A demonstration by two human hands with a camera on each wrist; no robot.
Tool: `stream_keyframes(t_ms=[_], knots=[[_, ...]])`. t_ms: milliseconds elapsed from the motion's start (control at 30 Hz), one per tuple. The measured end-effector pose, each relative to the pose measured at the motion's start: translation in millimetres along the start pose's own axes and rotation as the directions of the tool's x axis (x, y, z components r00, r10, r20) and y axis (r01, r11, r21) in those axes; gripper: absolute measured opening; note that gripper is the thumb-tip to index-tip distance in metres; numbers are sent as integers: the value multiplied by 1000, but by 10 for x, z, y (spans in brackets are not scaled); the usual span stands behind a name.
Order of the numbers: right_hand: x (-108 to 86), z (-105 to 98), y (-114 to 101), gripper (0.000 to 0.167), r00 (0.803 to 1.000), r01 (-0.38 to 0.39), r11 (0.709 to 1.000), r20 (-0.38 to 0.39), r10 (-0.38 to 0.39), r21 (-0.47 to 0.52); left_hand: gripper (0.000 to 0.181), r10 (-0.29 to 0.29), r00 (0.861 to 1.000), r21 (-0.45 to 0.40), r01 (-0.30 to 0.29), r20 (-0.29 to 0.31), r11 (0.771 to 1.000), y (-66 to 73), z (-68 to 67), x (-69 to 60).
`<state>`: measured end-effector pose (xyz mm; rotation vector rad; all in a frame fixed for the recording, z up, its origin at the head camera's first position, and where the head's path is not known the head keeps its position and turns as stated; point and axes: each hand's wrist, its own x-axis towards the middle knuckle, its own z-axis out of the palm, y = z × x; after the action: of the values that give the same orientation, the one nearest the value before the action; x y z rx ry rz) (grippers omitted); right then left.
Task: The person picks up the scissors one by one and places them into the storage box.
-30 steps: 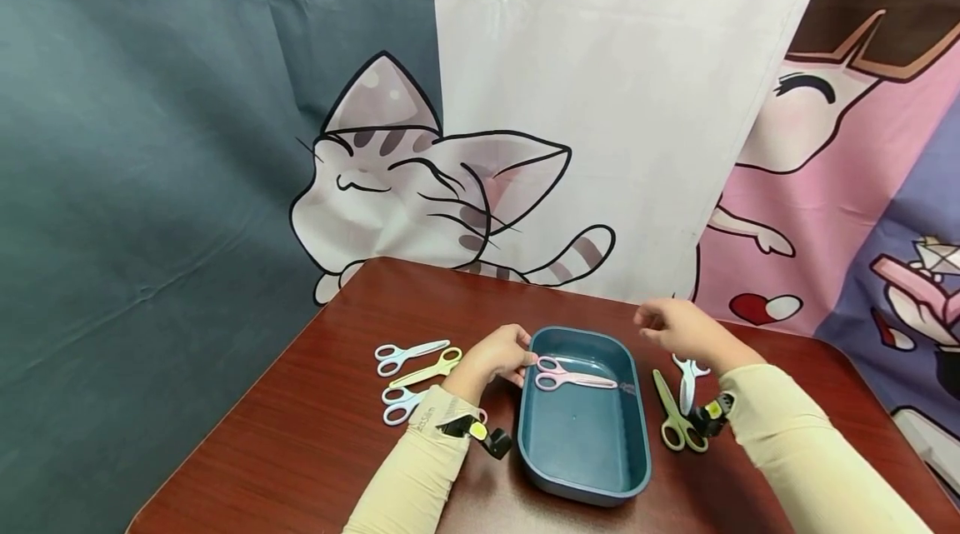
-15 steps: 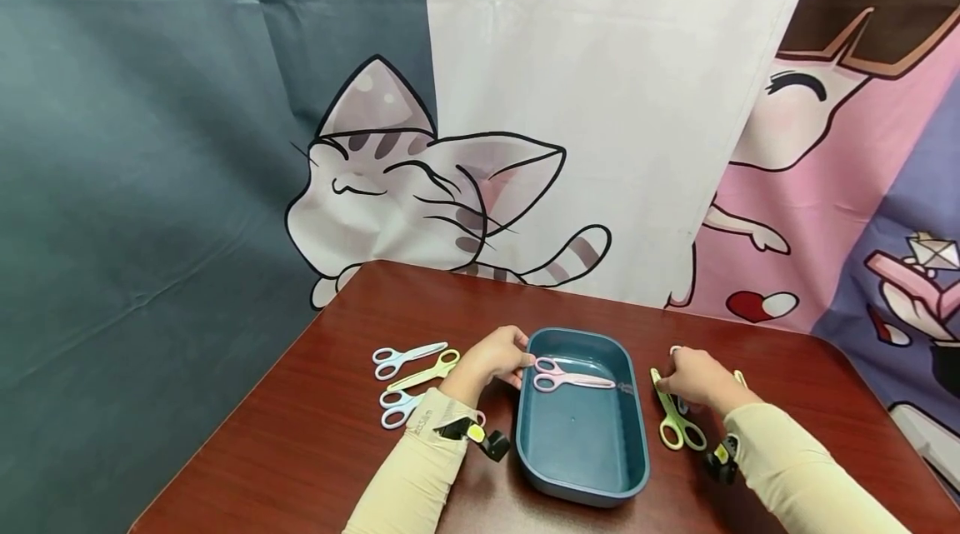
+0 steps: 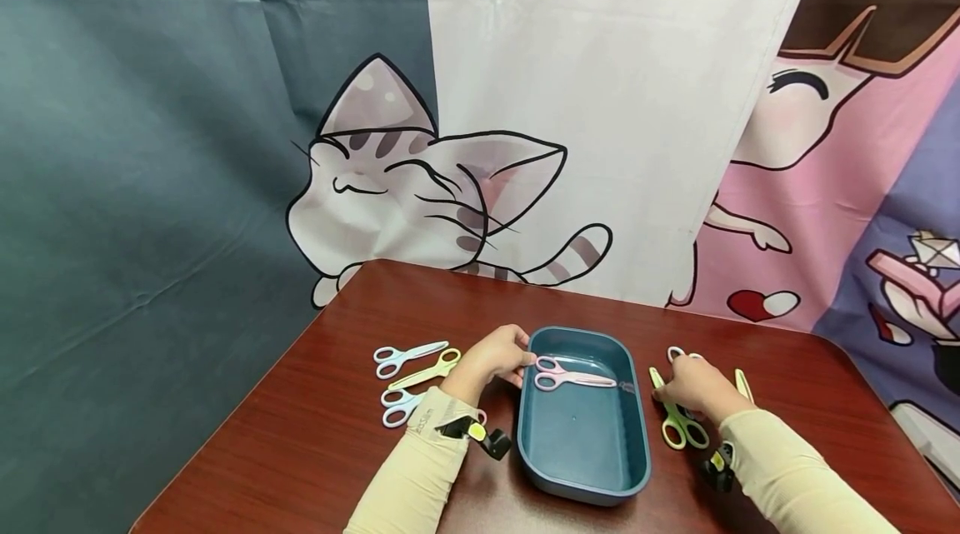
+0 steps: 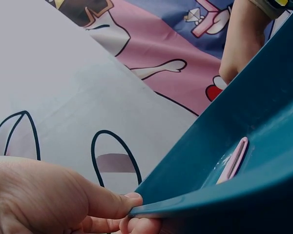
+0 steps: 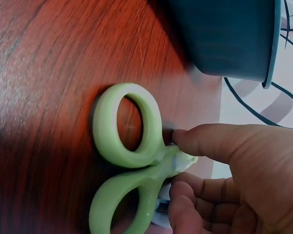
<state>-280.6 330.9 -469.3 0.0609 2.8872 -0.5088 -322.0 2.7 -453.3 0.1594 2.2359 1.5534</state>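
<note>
My left hand (image 3: 498, 357) grips the left rim of a blue plastic bin (image 3: 585, 455), thumb over the edge and fingers beneath, as the left wrist view shows. Inside the bin lies a pair of pink scissors (image 3: 573, 378). To the right of the bin, my right hand (image 3: 697, 386) is down at the table, thumb and fingers on either side of green scissors (image 5: 129, 158) near their pivot. The green handles point toward me. Under and behind that hand are white-handled scissors (image 3: 677, 351), partly hidden. A yellow-green blade (image 3: 742, 384) shows past the wrist.
Left of the bin, blue scissors (image 3: 408, 357), yellow scissors (image 3: 426, 369) and light-blue scissors (image 3: 399, 407) lie on the red-brown table (image 3: 300, 434). A pink handle loop (image 3: 482, 416) peeks out beside the left wrist. A printed curtain (image 3: 637, 101) hangs behind the table.
My right hand has come down from above the table onto the green scissors, whose handles have shifted very slightly. My left hand has stayed on the bin's rim.
</note>
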Motion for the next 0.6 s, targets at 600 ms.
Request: stream_keyframes(t_ms=[600], knots=[[-42,-212,-137,29,999,13,987,-43,-7,161,24,8,1000,12,-8,-5,1000,-36,10,47]])
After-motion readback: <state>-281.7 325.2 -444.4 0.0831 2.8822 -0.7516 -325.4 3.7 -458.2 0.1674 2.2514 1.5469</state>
